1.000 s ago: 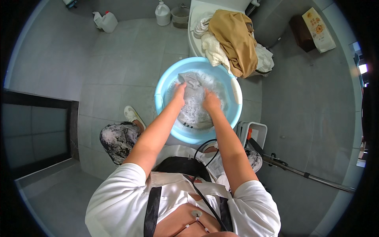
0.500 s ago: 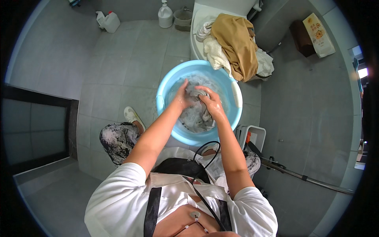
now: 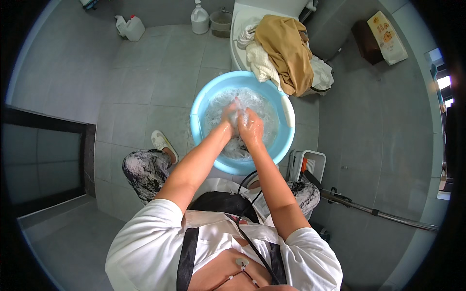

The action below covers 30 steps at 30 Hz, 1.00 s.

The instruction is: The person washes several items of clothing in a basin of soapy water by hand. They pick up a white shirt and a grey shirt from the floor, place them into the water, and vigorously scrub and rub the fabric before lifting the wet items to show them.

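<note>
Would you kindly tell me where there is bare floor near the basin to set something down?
Bare tiles lie left of the blue basin, between it and the white jug, and right of it toward the brown box. It is crowded behind the basin, where the clothes pile overhangs its rim, and inside it, where both hands grip wet cloth.

We are seeing even, soft daylight coming in from a bright, glaring window [image 3: 444,82] at right; tile lines are bending toward the black rim.

Wet pale cloth [image 3: 238,116] bunched up in soapy water, mid-basin inside the round blue basin [image 3: 204,104].
</note>
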### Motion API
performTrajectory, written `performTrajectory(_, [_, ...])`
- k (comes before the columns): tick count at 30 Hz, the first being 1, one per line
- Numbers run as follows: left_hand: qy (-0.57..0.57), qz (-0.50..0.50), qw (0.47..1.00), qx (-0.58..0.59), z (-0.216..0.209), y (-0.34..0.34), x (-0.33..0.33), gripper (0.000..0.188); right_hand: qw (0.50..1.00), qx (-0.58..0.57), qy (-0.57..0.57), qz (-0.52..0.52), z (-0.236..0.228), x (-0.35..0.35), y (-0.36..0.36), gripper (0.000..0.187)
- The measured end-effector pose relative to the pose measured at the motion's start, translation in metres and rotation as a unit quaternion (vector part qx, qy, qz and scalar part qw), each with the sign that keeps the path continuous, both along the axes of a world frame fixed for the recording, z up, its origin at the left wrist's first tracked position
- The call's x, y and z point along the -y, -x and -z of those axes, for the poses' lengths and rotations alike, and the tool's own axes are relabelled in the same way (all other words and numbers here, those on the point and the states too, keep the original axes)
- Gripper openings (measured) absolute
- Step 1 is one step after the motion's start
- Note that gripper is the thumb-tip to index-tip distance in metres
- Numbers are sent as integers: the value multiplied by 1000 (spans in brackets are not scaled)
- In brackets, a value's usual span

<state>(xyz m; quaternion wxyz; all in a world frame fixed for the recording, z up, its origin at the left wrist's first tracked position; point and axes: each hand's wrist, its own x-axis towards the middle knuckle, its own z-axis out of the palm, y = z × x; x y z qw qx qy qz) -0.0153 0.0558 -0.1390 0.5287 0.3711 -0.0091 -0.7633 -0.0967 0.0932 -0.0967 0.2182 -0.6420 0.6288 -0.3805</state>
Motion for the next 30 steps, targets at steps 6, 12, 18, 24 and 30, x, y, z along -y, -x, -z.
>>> performTrajectory(6, [17,42,956,290,-4,13,-1,33,988,-99,-112,41,28,25,43,29])
performTrajectory(12, [182,7,883,433,-7,-41,29,36,983,-100,-108,-112,-22,1,75,32])
performTrajectory(18, [181,-1,844,505,4,-45,44,35,927,-327,56,-176,-28,-7,98,49])
performTrajectory(24, [184,-33,835,518,18,-43,49,33,893,-429,-2,-134,10,0,103,31])
performTrajectory(30, [197,154,737,628,51,-37,29,72,915,-365,8,-170,7,19,65,49])
